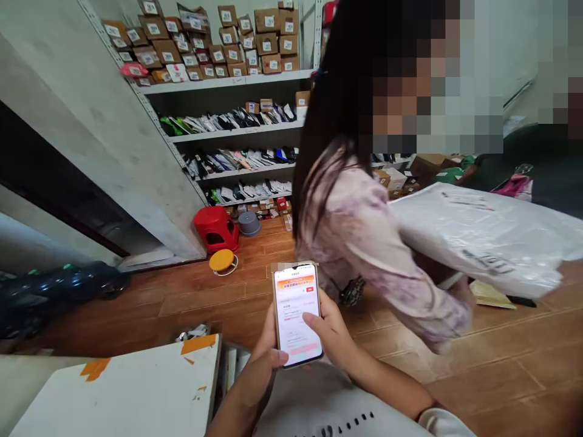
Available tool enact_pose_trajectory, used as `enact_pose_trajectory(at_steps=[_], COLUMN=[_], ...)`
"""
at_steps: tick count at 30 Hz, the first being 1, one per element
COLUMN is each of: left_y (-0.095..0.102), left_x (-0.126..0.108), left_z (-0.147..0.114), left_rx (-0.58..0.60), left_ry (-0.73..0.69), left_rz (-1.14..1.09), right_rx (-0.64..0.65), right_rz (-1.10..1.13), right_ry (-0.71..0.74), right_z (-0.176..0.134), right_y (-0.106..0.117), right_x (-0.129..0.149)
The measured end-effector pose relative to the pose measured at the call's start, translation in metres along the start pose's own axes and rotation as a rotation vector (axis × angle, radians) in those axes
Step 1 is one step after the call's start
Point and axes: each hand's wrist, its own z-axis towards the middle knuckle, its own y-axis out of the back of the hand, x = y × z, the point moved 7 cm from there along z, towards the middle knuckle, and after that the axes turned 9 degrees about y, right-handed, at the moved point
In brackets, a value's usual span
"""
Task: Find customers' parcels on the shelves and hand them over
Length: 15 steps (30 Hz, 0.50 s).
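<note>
A smartphone point(296, 334) with a lit screen is held upright in front of my body. My left hand point(266, 346) wraps its left side, the thumb at the lower left corner of the screen. On the other side my right hand point(330, 328) grips the edge, and its thumb lies over the middle of the screen. The screen shows a white page with an orange banner at the top and pink text lines; the small writing cannot be read. The fingers behind the phone are hidden.
Another person point(355, 212) in a patterned top stands close on the right, beside a large white plastic package point(483, 230). Shelves point(237, 130) of labelled parcels line the back. A red stool point(215, 229) and yellow stool point(223, 261) stand on the floor. A white tabletop point(136, 388) is lower left.
</note>
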Motion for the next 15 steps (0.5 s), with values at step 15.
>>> enact_pose_trajectory(at_steps=[15], left_y=[0.062], left_x=[-0.027], left_z=[-0.001], left_rx=[0.049], left_ry=[0.010], left_rz=[-0.048], right_rx=[-0.129], right_rz=[0.178], right_ry=[-0.107], right_z=[0.032], right_y=[-0.053], right_x=[-0.042])
